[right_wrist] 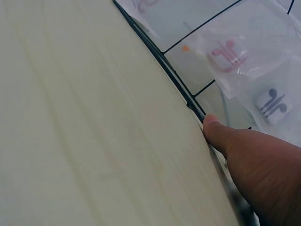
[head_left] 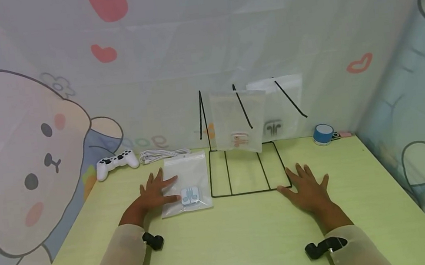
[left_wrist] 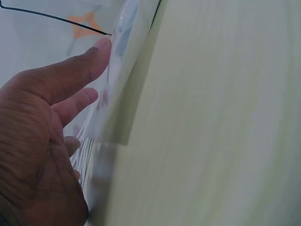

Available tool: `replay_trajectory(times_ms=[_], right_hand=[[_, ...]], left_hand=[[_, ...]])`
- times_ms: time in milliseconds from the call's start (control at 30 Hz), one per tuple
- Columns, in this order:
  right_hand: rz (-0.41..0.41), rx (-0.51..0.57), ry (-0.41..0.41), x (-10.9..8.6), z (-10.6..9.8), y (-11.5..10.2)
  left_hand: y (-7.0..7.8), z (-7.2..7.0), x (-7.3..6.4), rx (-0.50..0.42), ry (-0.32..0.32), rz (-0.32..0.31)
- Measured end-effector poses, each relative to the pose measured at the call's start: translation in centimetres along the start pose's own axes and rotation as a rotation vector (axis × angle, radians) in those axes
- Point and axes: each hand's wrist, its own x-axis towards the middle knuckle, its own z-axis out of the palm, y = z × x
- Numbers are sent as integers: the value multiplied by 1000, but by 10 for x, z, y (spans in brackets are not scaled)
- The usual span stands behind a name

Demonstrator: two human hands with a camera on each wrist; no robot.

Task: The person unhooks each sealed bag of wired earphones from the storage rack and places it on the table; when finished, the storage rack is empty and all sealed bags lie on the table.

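A clear zip bag (head_left: 185,170) holding a small white case with a blue earphone picture (head_left: 190,196) lies flat on the table. My left hand (head_left: 155,193) rests on its left side with fingers spread. Right of the bag stands a black wire rack (head_left: 251,193) with three prongs. From the rack hang a bag with a pink earphone picture (right_wrist: 229,55) and, behind it, one with a dark earphone picture (right_wrist: 273,104). My right hand (head_left: 307,189), fingers spread, lies at the rack's front right corner. Its thumb (right_wrist: 214,127) touches the base wire.
A white game controller (head_left: 116,163) and a coiled white cable (head_left: 164,154) lie at the back left. A blue and white cylinder (head_left: 323,134) stands at the back right, beside a small pink item (head_left: 345,134). A printed cloth backdrop (head_left: 173,67) rises behind the table.
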Motion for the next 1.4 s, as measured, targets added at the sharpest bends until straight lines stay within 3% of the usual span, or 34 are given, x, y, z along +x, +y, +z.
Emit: replay_trajectory(times_ms=[233, 400, 767, 1067, 1400], right_hand=[[-1, -4, -5, 1, 3, 2], [-1, -7, -2, 2, 3, 2], [-4, -11, 7, 1, 2, 2], [-14, 4, 11, -2, 0, -1], [-18, 14, 4, -1, 0, 1]], left_hand=[[5, -5, -5, -22, 2, 19], [15, -7, -3, 30, 28, 27], [42, -7, 6, 52, 110, 133], [75, -6, 21, -31, 129, 223], [105, -4, 48, -195, 132, 260]])
